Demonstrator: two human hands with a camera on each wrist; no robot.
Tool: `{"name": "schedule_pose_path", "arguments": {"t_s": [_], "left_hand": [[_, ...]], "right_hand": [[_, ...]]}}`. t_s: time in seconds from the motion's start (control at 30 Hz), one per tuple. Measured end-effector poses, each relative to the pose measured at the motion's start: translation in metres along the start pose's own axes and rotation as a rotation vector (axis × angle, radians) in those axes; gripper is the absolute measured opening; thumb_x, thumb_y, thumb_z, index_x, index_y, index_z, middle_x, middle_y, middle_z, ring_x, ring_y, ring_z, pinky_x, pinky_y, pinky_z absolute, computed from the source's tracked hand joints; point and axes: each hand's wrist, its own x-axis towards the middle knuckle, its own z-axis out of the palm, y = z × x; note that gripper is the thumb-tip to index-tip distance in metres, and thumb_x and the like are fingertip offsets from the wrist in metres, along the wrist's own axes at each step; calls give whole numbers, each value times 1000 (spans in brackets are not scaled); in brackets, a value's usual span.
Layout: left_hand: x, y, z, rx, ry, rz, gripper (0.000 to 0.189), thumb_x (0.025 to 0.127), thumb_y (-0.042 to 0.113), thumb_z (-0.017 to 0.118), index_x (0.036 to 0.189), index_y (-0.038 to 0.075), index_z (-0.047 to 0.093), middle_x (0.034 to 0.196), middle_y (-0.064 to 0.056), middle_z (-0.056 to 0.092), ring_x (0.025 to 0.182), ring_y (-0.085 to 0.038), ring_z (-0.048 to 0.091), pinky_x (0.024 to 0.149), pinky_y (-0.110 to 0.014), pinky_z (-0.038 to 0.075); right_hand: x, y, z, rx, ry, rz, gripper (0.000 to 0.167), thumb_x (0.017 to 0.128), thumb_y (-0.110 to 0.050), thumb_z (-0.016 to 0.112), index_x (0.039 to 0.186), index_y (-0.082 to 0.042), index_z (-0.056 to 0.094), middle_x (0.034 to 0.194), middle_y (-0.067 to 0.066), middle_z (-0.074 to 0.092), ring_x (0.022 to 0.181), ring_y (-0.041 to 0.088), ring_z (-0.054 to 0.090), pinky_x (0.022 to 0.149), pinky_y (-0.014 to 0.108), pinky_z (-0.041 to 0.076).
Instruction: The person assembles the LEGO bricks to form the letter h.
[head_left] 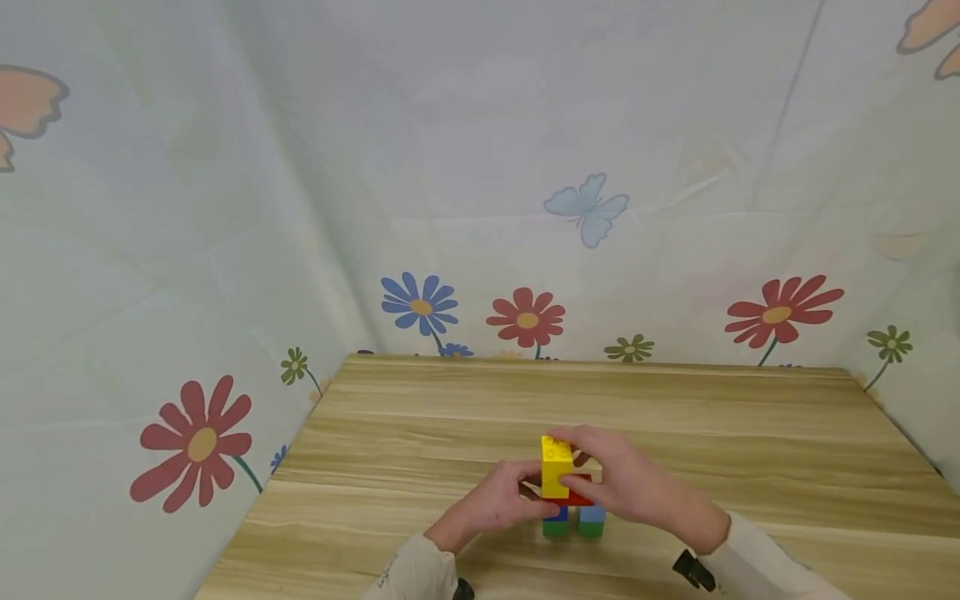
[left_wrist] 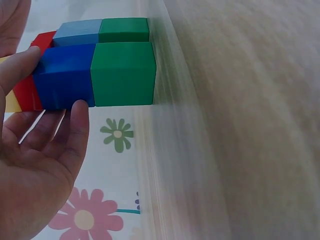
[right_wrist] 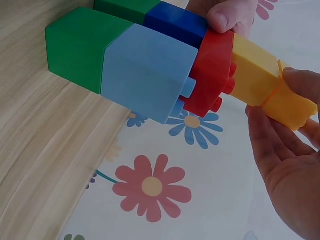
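Observation:
On the wooden table stand two columns side by side, each a green block (right_wrist: 80, 50) below a blue one; one upper block is dark blue (left_wrist: 65, 75), the other light blue (right_wrist: 145, 67). A red block (right_wrist: 212, 65) with studs lies across both. Above its dark-blue end rises a yellow block (right_wrist: 255, 62), with a second yellow piece (right_wrist: 290, 110) at its top. My left hand (head_left: 495, 500) grips the stack around the red and dark blue blocks, thumb on the near side. My right hand (head_left: 637, 483) pinches the upper yellow piece between thumb and fingers.
The wooden table (head_left: 420, 408) extends around the stack on all sides. A pale cloth (head_left: 480, 150) printed with flowers and butterflies hangs behind it and along the sides. Dark straps (head_left: 693, 571) show at both sleeves.

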Motion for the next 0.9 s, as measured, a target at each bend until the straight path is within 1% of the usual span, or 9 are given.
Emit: {"name": "schedule_pose_path", "arguments": {"t_s": [0.17,0.4,0.67,0.9], "left_hand": [[0,1,0,13,-3,3,33,85,21,72,117,20,63,106,12,64,90,-5,60,78,-21,50],[0,2,0,13,-4,3,31,86,21,72,116,19,63,105,12,64,90,-5,60,77,-21,50],[0,1,1,15,-1,0,31,86,21,71,116,17,63,105,11,64,89,-6,60,77,-21,50],[0,1,1,23,4,1,31,86,23,72,115,19,64,105,12,64,90,-6,60,78,-21,50]], "right_hand": [[0,-2,0,-13,2,7,56,79,-10,77,130,-11,52,114,-3,60,89,7,58,75,27,53],[0,-5,0,-48,12,15,56,78,-11,78,129,-11,54,113,-2,61,87,7,58,75,22,52],[0,-9,0,-52,28,25,54,78,-12,78,127,-8,55,111,0,63,85,7,59,73,26,53],[0,-11,1,-74,49,26,54,77,-13,79,126,-8,56,113,1,63,86,8,60,74,22,52]]}}
